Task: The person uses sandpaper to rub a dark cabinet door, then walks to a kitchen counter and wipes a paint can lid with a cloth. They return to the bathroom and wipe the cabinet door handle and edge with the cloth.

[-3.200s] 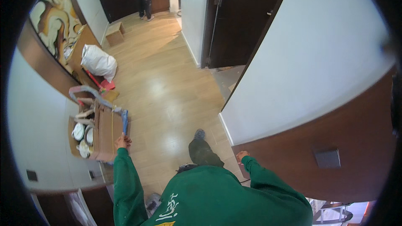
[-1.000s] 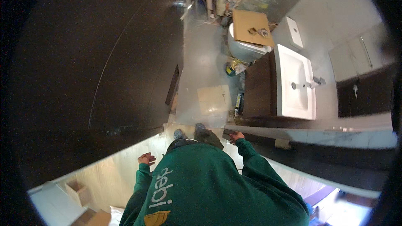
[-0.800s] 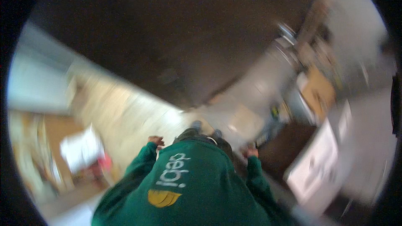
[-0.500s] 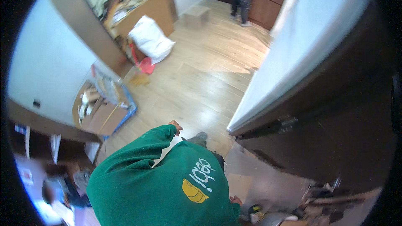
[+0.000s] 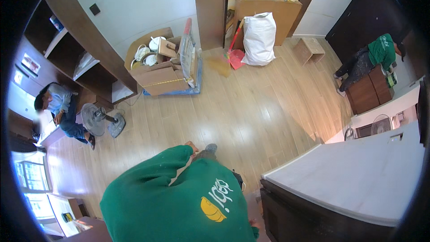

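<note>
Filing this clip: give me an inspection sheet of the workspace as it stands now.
Surface: pale wood-look floor with light reflections.
Job's things: dark panel beside the right hand; contact cannot be told.
Clutter: open cardboard box holding white containers; white sack; red dustpan.
Hands: left hand beside the grey shoe, grip unclear; right mostly hidden.
Cables: thin cord on the floor near the fan.
Surroundings: seated person beside the fan; another person in green at a brown cabinet.
</note>
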Demonstrator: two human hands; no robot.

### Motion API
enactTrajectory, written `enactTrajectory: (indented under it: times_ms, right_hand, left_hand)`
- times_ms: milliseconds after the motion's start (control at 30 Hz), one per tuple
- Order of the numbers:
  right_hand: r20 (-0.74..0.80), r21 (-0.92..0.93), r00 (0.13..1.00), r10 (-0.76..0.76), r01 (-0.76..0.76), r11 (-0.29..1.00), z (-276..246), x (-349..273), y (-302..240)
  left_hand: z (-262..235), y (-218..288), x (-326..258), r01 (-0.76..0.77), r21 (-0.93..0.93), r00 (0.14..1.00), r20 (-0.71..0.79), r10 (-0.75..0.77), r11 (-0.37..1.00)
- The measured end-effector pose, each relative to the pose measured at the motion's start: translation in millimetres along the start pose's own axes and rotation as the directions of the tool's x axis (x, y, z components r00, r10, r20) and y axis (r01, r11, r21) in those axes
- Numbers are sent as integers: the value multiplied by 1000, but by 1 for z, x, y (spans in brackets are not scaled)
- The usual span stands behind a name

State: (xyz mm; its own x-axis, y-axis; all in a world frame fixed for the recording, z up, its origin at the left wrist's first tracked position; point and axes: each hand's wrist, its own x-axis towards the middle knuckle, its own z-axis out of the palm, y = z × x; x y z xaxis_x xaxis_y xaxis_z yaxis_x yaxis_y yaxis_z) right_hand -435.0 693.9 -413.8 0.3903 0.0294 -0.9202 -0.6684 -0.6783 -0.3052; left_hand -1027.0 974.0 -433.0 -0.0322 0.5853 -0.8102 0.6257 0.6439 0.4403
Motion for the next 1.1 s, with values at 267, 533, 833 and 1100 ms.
enactTrajectory:
  times_ms: [267,533,833,1100]
  right_hand:
    - [47,-363,928,-370,361,859,114,-75,-56]
    - [-112,-183,983,-146,124,975,117,-77,-38]
    - [-100,-198,980,-169,147,969,100,-26,31]
    - [479,-871,815,-325,486,-65,93,-52,76]
  left_hand:
    - [-110,-46,31,337,-553,916,8,-400,761]
    - [-120,-35,58,302,-577,942,58,-331,759]
    - [-100,-3,46,349,-380,936,110,-333,856]
    - [-120,20,74,290,-346,957,128,-261,892]
